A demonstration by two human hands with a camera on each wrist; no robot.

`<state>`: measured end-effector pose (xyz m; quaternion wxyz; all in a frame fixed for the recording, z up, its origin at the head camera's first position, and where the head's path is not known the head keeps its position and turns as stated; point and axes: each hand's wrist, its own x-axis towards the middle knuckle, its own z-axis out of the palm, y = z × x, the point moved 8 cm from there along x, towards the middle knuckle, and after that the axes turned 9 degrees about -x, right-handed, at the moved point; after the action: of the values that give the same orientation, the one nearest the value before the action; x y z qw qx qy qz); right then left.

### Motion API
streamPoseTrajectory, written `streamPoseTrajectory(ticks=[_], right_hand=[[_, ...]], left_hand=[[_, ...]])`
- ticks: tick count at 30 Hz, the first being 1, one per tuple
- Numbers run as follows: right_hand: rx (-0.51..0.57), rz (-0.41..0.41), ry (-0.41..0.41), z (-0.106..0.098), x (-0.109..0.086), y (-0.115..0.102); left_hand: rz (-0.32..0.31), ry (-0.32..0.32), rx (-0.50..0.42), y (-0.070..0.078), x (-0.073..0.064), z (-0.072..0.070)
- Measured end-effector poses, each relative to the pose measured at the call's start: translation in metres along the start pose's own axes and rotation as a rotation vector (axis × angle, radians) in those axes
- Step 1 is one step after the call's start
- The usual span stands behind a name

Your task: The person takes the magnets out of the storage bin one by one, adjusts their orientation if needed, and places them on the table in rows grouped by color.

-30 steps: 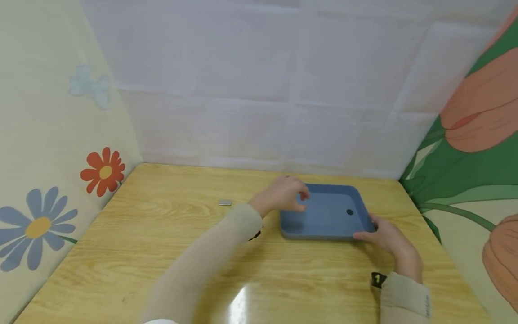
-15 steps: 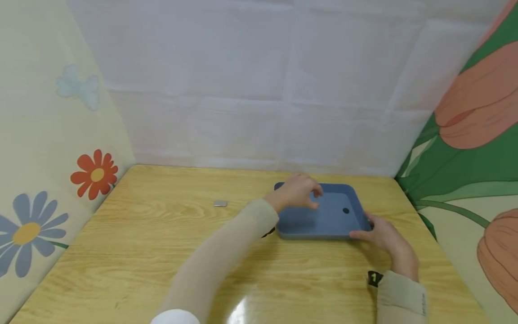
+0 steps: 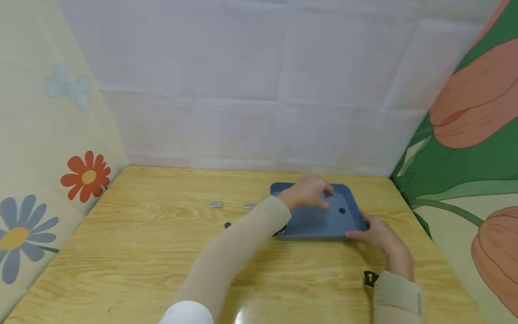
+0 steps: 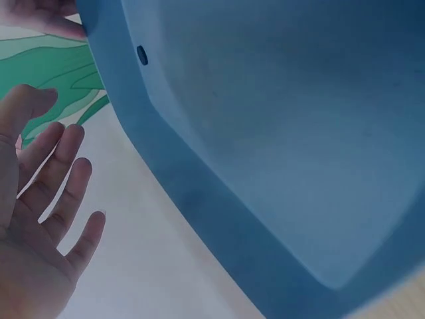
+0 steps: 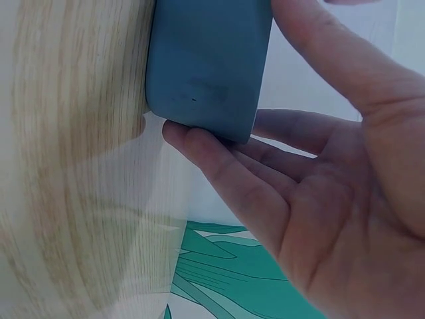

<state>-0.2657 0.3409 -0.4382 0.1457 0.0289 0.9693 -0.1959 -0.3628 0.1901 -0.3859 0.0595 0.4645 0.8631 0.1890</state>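
Note:
A blue rectangular tray [image 3: 315,220] lies on the table in the head view, with one small dark round disc [image 3: 341,210] inside. Over the tray's interior hovers my left hand [image 3: 309,191], fingers loosely bent and nothing between them; the left wrist view shows that hand [image 4: 46,199] with its fingers spread apart. My right hand [image 3: 380,236] grips the tray's near right corner, thumb on the near side and fingers around the right side. Up close, the right wrist view shows the fingers [image 5: 232,166] against the tray's end wall [image 5: 206,73].
Left of the tray, two flat silvery pieces lie on the wooden table [image 3: 162,252]: one piece [image 3: 216,204] further left, another piece [image 3: 248,205] beside my left sleeve. A dark round disc [image 3: 228,225] sits partly behind that sleeve. A white sheet [image 3: 243,90] hangs behind the table.
My left hand has moved right, further over the tray. A second silvery piece and a dark disc have come into view beside the left sleeve. The right hand keeps its hold.

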Motion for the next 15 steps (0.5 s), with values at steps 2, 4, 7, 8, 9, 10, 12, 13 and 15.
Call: streamPoseTrajectory(ticks=[2,4,7,8,9,10,12,13,15], right_hand=[[0.001,-0.001,0.0,0.001,0.0,0.0],[0.001,0.0,-0.002,0.001,0.0,0.0],[0.002,0.008,-0.002,0.001,0.0,0.001],[-0.001,0.008,-0.001,0.001,0.0,0.001],[-0.002,0.011,0.0,0.0,0.001,0.001],[-0.004,0.011,0.001,0.0,0.001,0.002],[-0.006,0.011,0.004,0.0,0.002,0.002],[-0.007,0.01,0.006,-0.001,0.002,0.002],[-0.007,0.008,0.009,-0.001,0.003,0.002]], left_hand=[[-0.002,0.0,0.007,0.0,0.005,0.001],[-0.002,0.0,0.016,0.001,0.009,0.002],[0.011,-0.002,0.022,0.002,0.017,0.004],[0.018,-0.003,0.016,0.002,0.019,0.005],[0.024,-0.004,0.015,0.003,0.021,0.006],[0.028,-0.005,0.012,0.003,0.024,0.007],[0.033,-0.008,0.012,0.002,0.029,0.01],[0.033,-0.01,0.013,0.001,0.031,0.012],[0.033,-0.017,0.023,0.0,0.035,0.016]])
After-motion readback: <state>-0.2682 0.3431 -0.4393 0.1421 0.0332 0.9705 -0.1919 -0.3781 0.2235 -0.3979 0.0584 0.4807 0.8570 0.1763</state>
